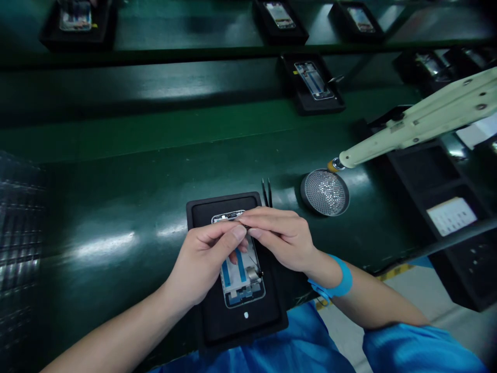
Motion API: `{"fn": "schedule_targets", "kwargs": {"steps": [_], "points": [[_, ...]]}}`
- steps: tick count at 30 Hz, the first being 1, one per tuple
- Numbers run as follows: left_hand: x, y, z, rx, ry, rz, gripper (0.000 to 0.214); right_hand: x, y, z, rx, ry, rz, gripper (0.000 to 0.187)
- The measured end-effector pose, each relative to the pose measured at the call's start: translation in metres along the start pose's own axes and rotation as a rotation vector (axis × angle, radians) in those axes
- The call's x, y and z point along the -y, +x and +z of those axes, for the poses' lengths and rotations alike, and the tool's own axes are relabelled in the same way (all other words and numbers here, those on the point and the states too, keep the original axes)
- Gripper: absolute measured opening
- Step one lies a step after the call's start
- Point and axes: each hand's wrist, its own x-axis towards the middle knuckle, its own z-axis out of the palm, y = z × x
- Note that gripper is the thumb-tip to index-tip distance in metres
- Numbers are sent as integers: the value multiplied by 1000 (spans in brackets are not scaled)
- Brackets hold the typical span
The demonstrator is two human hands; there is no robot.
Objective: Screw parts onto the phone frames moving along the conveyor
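Left hand [205, 261], right hand [279, 238], fingers [256, 220] pinched together above a phone frame [240, 285], perhaps gripping something thin

Electronics assembly line in a factory: long green workbenches [155, 140] in rows, black trays [310, 106] bearing phone frames [312, 80], plus a blue anti-static wrist strap [341, 280] and blue smock [303, 336].
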Motion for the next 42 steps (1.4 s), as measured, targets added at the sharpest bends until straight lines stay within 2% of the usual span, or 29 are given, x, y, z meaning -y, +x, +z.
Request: {"fn": "schedule_targets", "kwargs": {"steps": [6, 17, 25, 31, 37, 42], "points": [[-1, 1, -1, 22, -79, -54, 24, -2, -1, 0, 2, -40, -67, 40], [6, 1, -6, 52, 23, 18, 25, 0, 2, 1, 24, 66, -65, 40], [-1, 1, -2, -2, 306, 273, 23, 3, 1, 3, -27, 134, -3, 32], [1, 0, -2, -10, 305, 324, 13, 1, 1, 2, -22, 39, -17, 27], [3, 0, -2, -43, 288, 225, 25, 2, 1, 1, 20, -88, -100, 28], [13, -9, 4, -121, 81, 55, 27, 6, -1, 0, 38, -248, -210, 27]]}}
